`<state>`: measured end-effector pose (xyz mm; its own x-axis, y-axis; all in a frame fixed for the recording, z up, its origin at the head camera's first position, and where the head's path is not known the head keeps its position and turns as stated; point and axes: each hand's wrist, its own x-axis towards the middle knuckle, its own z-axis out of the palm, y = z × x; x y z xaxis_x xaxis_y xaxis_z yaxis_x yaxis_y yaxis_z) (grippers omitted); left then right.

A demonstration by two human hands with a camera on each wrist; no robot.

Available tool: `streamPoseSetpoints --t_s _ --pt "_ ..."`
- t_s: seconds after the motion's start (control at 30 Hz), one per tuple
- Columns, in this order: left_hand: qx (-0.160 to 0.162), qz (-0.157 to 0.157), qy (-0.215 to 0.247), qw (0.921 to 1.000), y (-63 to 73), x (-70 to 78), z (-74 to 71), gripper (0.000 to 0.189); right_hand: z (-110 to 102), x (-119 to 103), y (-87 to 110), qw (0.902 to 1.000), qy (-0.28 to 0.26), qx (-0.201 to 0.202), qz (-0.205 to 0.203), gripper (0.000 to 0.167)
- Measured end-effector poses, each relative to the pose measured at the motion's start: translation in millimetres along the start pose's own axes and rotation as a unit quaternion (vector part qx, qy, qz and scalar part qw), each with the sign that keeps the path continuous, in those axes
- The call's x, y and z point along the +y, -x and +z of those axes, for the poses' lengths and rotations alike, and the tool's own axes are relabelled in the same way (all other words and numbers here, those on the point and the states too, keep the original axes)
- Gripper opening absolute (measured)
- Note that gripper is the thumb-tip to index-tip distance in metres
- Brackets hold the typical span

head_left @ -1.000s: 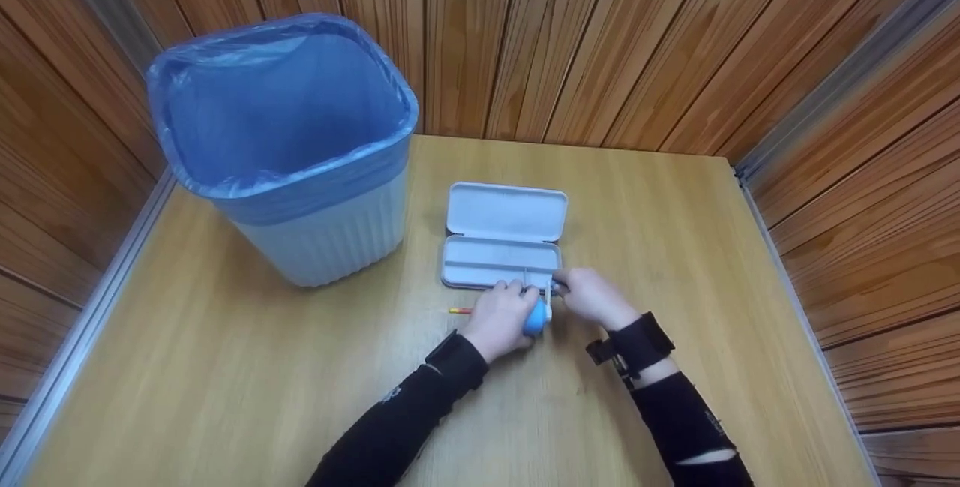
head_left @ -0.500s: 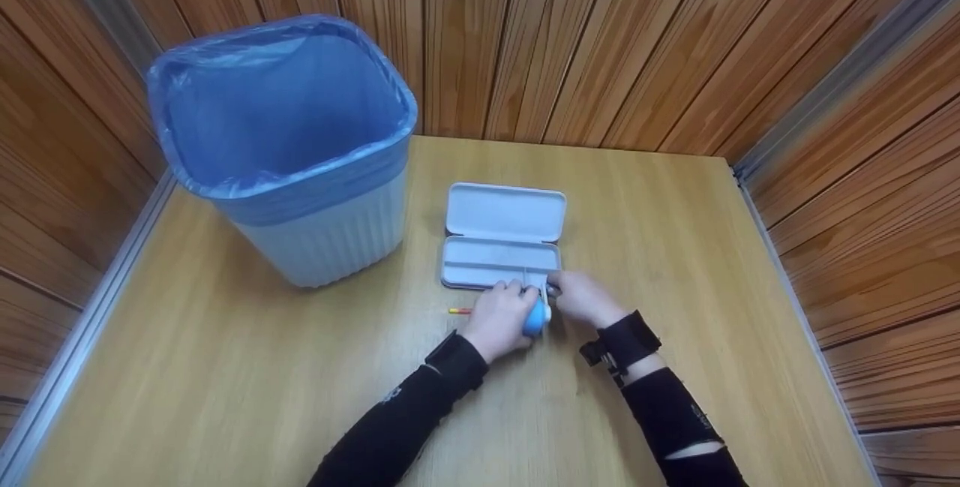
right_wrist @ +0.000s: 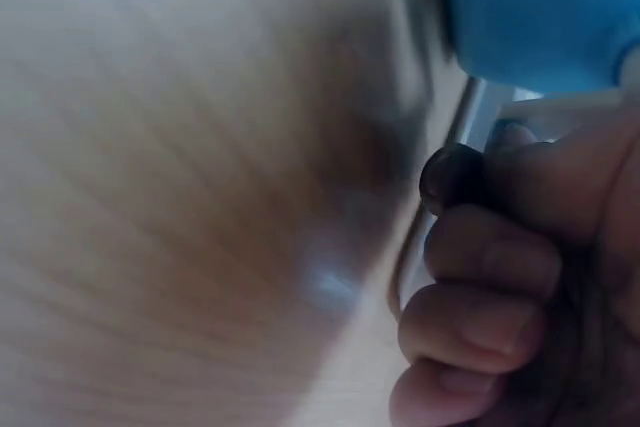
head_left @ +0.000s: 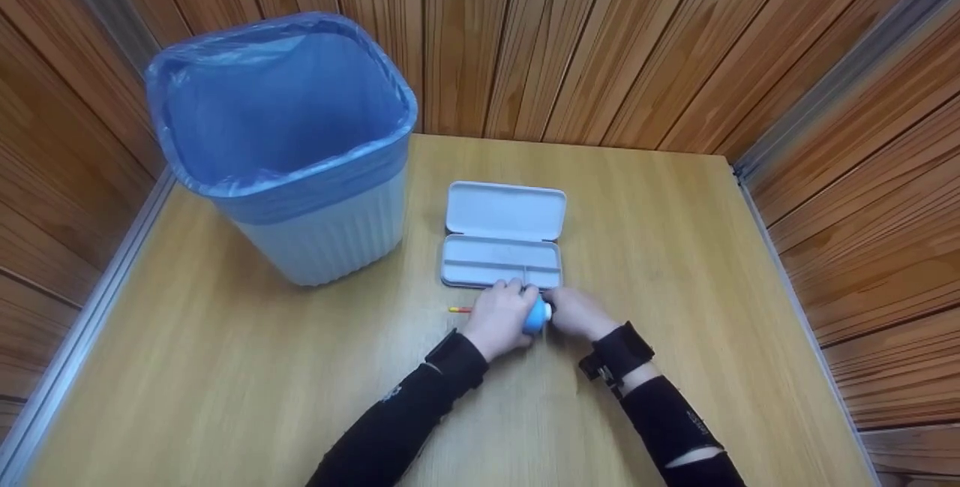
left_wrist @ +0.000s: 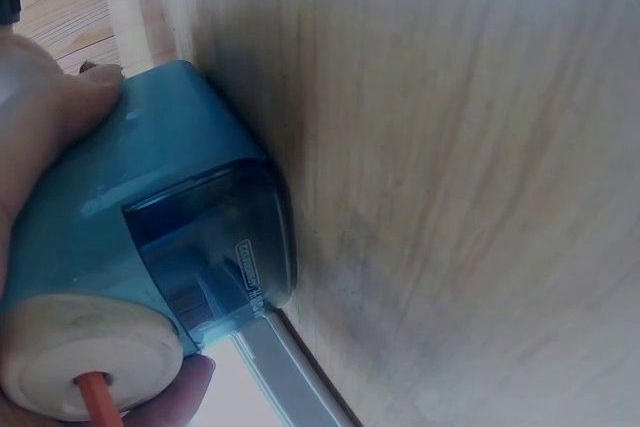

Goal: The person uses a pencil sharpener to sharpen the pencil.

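Observation:
My left hand (head_left: 496, 322) holds a blue crank pencil sharpener (head_left: 535, 316) down on the table, in front of a pencil case (head_left: 484, 275). In the left wrist view the sharpener's dark clear shavings drawer (left_wrist: 225, 247) faces the camera. A pencil (left_wrist: 98, 399), orange-red, goes into the hole of its round pale front; its yellow end shows left of the hand in the head view. At the sharpener's other side, my right hand (head_left: 577, 313) has its fingers curled round the dark crank knob (right_wrist: 452, 179). Most of the crank arm is hidden behind that hand.
The white pencil case lies with its lid (head_left: 506, 211) up, just beyond both hands. A white bin (head_left: 322, 247) with a blue liner (head_left: 285, 194) stands at the back left. Wood-panelled walls (head_left: 517, 44) enclose the table (head_left: 660, 247) at the back and sides.
My right hand has swung nearer to me and slightly left, turning the crank; the arm that stood upright is now out of sight. The left hand, sharpener and pencil stay in place.

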<state>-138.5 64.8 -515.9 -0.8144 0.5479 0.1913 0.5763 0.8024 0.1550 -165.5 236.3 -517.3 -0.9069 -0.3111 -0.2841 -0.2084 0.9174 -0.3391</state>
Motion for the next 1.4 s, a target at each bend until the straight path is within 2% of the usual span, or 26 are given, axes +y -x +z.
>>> streamPoseSetpoints --t_s 0.2,0.4,0.57,0.7,0.87,1.1,1.3,1.4 --pt "-0.007 -0.001 -0.003 1.0000 -0.9 -0.5 -1.4 0.062 9.7 -0.3 9.4 0.9994 0.025 0.020 -0.007 0.009" --pt "-0.007 0.001 -0.004 1.0000 -2.0 0.1 -2.0 0.062 15.7 -2.9 21.9 0.9970 0.060 0.048 -0.011 0.017" --pt "-0.005 -0.002 -0.006 1.0000 -2.1 -0.7 -1.1 0.062 16.9 -7.5 37.6 0.9982 0.056 0.022 -0.009 0.020" --pt "-0.007 -0.002 -0.016 0.9998 -2.4 -1.6 -0.9 0.063 15.1 -10.6 51.7 0.9987 0.043 0.017 -0.020 0.021" --pt "-0.020 -0.005 -0.008 0.9997 -2.5 -1.7 -1.4 0.061 8.4 -14.1 65.6 0.9985 0.028 0.024 -0.039 0.020" --pt "-0.016 0.000 -0.009 0.9998 -1.1 -0.4 -0.1 0.063 -6.7 -18.6 76.0 0.9977 0.011 0.041 -0.053 0.010" --pt "-0.018 -0.001 -0.009 0.9998 -1.6 -0.7 0.4 0.064 -24.6 -23.3 71.8 0.9959 0.006 0.074 -0.053 0.013" --pt "-0.024 0.000 -0.004 0.9997 -1.2 -0.8 -0.1 0.064 -32.5 -25.0 65.2 0.9937 0.027 0.095 -0.053 0.013"
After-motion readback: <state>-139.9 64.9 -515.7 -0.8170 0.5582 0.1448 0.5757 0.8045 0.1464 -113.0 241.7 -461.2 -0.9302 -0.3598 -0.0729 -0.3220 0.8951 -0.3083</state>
